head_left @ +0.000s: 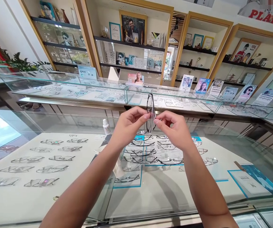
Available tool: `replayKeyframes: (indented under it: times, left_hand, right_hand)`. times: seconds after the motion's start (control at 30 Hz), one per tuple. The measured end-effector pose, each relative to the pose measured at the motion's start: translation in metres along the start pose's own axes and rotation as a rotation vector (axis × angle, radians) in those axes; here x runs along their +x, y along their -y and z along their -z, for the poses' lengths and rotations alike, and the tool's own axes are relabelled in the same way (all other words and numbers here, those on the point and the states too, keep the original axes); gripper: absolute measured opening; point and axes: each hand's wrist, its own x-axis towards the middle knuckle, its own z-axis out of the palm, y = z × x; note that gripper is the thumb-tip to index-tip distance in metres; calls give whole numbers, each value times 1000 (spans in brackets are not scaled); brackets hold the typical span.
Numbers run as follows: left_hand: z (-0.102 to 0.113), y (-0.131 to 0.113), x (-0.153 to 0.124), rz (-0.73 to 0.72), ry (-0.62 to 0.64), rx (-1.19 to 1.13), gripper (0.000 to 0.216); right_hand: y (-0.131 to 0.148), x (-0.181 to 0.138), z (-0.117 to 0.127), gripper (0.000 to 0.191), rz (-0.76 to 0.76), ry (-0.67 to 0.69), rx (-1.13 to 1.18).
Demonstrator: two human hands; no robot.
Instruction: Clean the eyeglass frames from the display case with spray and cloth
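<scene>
A pair of eyeglasses [150,103] with a dark frame is held up, turned nearly edge-on, above the glass display case [124,209]. My left hand [132,124] is closed on its left side, thumb and fingers pinching near the middle. From the other side my right hand [173,127] pinches the same glasses, fingers curled. The exact grip points are partly hidden by my fingers. Under my hands, several dark-framed glasses [144,160] lie in rows inside the case. Near my left wrist stands a small white bottle [106,127] on the case.
More rows of glasses [53,167] lie in the case's left part. A blue-edged card [250,182] lies at right. Behind, a second glass counter [98,96] with upright advertising cards [202,85] crosses the view. Wooden display shelves [130,44] line the wall. A plant [23,63] stands far left.
</scene>
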Motion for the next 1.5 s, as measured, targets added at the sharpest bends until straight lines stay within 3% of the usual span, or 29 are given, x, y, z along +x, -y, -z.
replayKeyframes:
  times: [0.3,0.5,0.73,0.83,1.0,1.17,1.5]
  left_hand:
    - [11,19,9,-36,9,99,26]
    - [28,25,16,-23,119,224,28]
    - [20,20,14,25,69,59,36]
    - [14,18,12,21,47,25,34]
    - [8,17,7,-19,105,83,29]
    - [2,14,3,-25,135,168,27]
    - [-4,18,1,-21,21,96,27]
  right_hand:
    - [-6,2,16,15,3,-189,-209]
    - [-13,5,29,16,103,-397,-352]
    - [-10,3,12,13,194,-536,-340]
    - [-8,1,-4,17,174,-455,-196]
    - [-19,6,-24,28,8,-261,125]
    - [-24,12,-28,30,-65,-313,273]
    - [-26,15,-21,23,-105,-316,259]
